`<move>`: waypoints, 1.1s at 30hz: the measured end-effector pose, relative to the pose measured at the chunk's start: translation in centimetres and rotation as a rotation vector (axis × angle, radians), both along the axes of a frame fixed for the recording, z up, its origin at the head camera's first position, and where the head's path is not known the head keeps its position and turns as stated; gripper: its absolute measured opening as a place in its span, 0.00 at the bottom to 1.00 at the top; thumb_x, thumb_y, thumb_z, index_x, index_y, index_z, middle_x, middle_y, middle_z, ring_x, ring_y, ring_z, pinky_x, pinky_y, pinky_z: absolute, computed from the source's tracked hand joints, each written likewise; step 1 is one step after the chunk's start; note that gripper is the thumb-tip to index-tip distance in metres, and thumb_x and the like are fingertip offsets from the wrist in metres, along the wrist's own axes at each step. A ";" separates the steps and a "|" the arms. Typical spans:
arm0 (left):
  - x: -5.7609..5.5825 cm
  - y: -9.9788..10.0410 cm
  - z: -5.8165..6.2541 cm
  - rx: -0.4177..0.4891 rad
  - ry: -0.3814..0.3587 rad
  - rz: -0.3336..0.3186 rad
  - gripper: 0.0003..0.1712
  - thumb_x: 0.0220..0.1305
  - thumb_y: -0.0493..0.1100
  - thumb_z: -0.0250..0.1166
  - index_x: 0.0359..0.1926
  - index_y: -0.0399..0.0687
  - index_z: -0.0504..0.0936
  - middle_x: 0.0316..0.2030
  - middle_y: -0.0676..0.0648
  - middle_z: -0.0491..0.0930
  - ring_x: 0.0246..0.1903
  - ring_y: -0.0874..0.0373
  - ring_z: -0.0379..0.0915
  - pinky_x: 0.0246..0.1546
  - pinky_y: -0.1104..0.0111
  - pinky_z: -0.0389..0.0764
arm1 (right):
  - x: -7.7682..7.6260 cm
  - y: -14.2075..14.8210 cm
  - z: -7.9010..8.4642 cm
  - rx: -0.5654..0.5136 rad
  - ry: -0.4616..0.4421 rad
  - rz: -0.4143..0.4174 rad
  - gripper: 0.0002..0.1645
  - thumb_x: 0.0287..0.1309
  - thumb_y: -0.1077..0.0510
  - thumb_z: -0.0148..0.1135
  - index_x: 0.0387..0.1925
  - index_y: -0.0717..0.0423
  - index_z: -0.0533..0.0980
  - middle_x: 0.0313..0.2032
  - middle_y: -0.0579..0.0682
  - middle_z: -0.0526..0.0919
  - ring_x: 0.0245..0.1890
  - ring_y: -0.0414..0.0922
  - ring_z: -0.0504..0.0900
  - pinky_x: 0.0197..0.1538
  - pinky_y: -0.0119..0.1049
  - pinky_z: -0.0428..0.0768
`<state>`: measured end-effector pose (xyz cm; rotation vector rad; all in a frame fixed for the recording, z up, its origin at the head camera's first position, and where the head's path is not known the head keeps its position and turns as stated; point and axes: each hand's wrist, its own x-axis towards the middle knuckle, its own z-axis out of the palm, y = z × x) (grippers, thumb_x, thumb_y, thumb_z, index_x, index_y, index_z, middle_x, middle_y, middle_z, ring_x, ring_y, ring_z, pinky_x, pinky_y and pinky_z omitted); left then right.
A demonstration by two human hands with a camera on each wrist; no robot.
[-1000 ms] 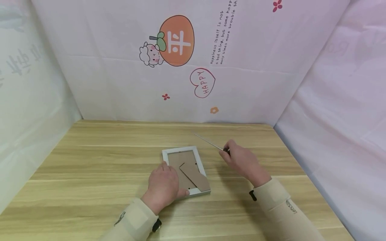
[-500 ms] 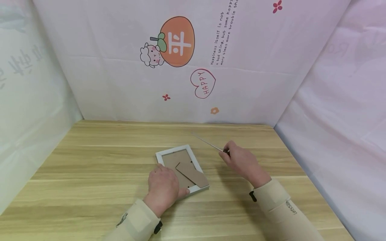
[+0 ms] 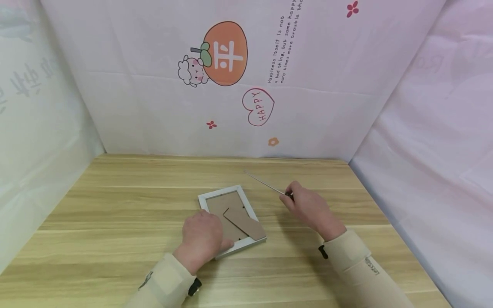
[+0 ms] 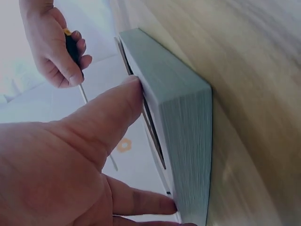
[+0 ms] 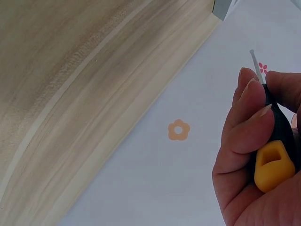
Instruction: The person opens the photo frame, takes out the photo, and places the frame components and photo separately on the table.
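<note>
A light grey picture frame (image 3: 248, 243) lies back side up on the table, turned at a slant. Its brown backing board (image 3: 219, 204) carries a brown stand leg (image 3: 246, 224) at the lower right. My left hand (image 3: 202, 235) rests on the frame's near left corner. In the left wrist view the thumb (image 4: 117, 101) and extended fingers touch the frame's back face and edge. My right hand (image 3: 308, 207) grips a screwdriver (image 5: 274, 165) with a black and yellow handle, held off the frame's right side. Its thin metal shaft points away to the far left.
The wooden table (image 3: 115, 239) ends at a white printed cloth (image 3: 154, 115) behind. More white cloth hangs at the left side (image 3: 46, 128) and the right side (image 3: 431, 141).
The frame has turned counterclockwise and shifted slightly left under my left hand. That hand has then slid a little left. My right hand with the screwdriver has hardly moved.
</note>
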<state>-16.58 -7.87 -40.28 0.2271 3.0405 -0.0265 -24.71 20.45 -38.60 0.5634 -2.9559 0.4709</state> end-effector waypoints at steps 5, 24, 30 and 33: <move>-0.1 -0.8 0.2 0.000 0.010 -0.055 0.37 0.46 0.74 0.66 0.27 0.42 0.77 0.28 0.42 0.76 0.29 0.51 0.71 0.27 0.59 0.75 | 0.1 0.0 0.0 0.005 0.002 0.001 0.18 0.68 0.45 0.53 0.43 0.57 0.69 0.20 0.43 0.74 0.17 0.40 0.69 0.23 0.38 0.70; -0.5 -2.8 -0.1 0.209 -0.038 -0.224 0.53 0.48 0.66 0.71 0.58 0.23 0.71 0.66 0.28 0.65 0.64 0.37 0.62 0.63 0.51 0.67 | 0.3 -0.2 -0.5 0.002 -0.006 0.007 0.17 0.67 0.44 0.53 0.43 0.55 0.69 0.20 0.43 0.74 0.18 0.41 0.70 0.23 0.39 0.71; -0.6 -2.9 -0.4 0.190 -0.025 -0.213 0.55 0.48 0.68 0.70 0.59 0.24 0.71 0.67 0.29 0.64 0.65 0.37 0.62 0.64 0.51 0.66 | 0.3 -0.2 -0.6 -0.007 0.012 0.017 0.17 0.67 0.45 0.53 0.42 0.55 0.69 0.20 0.43 0.73 0.17 0.40 0.69 0.23 0.38 0.71; -0.6 -2.9 -0.6 0.176 -0.011 -0.210 0.56 0.47 0.70 0.69 0.60 0.25 0.71 0.67 0.29 0.64 0.65 0.37 0.62 0.64 0.51 0.66 | 0.3 -0.2 -0.7 -0.007 0.010 0.016 0.17 0.67 0.44 0.53 0.42 0.55 0.69 0.21 0.43 0.74 0.18 0.40 0.70 0.23 0.38 0.71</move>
